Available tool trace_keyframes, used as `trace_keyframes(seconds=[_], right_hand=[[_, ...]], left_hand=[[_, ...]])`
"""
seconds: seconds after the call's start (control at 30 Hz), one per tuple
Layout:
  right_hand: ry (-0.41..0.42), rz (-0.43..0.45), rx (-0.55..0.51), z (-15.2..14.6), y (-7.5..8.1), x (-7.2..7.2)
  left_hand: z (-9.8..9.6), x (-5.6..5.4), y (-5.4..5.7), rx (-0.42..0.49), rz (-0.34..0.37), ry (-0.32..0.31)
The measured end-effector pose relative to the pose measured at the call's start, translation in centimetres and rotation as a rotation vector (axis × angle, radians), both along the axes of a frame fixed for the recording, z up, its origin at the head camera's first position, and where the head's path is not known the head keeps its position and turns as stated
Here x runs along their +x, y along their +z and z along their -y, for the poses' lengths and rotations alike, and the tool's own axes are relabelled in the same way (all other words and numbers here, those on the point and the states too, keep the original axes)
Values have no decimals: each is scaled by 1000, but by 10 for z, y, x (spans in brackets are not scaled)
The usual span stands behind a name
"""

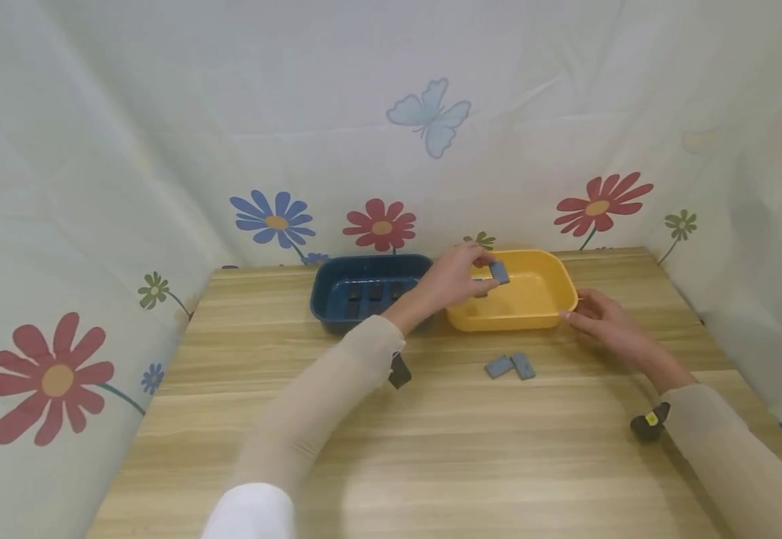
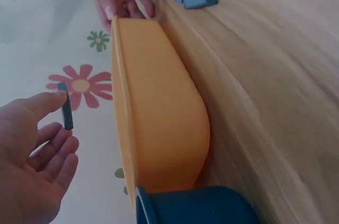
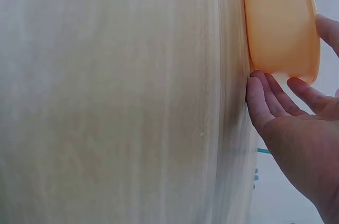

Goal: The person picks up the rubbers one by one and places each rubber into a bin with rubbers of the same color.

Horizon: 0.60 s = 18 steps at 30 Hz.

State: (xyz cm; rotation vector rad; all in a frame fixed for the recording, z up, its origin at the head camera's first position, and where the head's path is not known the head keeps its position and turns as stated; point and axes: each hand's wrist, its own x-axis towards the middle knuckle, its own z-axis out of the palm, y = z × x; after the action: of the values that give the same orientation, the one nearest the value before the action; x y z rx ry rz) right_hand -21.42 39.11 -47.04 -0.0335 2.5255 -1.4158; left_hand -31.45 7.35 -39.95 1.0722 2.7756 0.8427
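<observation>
My left hand (image 1: 450, 281) pinches a small grey-blue rectangular block (image 1: 499, 272) between thumb and fingers, above the yellow tray (image 1: 512, 323). Seen from the left wrist, the block (image 2: 65, 108) is edge-on at the thumb tip. Another such block (image 1: 480, 288) shows partly behind the left hand, over or in the tray. My right hand (image 1: 605, 326) is at the tray's right end; in the right wrist view its fairly straight fingers (image 3: 275, 97) touch the end wall, with the thumb by the rim. Two grey-blue blocks (image 1: 499, 366) lie in front of the tray.
A dark blue tray (image 1: 320, 299) stands left of the yellow one, partly hidden by the left hand and arm, with several dark blocks (image 1: 376, 291) in rows. Both trays sit near the back of the wooden table (image 1: 431, 464). A flower-printed curtain (image 1: 323, 172) surrounds it.
</observation>
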Motion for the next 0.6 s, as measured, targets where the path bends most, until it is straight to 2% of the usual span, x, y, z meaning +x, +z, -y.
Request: trace_keyframes(seconds=[0.07, 0.27, 0.37, 0.6], right_hand=[[-3, -2, 2, 0, 0, 0], [-8, 3, -5, -1, 0, -1], [-9, 13, -4, -1, 0, -2], [1, -6, -18, -1, -2, -2]], left_hand=[[-9, -9, -3, -3, 16, 10], [-31, -32, -17, -40, -20, 32], [-37, -39, -25, -60, -14, 58], [-50, -48, -40, -86, 59, 124]])
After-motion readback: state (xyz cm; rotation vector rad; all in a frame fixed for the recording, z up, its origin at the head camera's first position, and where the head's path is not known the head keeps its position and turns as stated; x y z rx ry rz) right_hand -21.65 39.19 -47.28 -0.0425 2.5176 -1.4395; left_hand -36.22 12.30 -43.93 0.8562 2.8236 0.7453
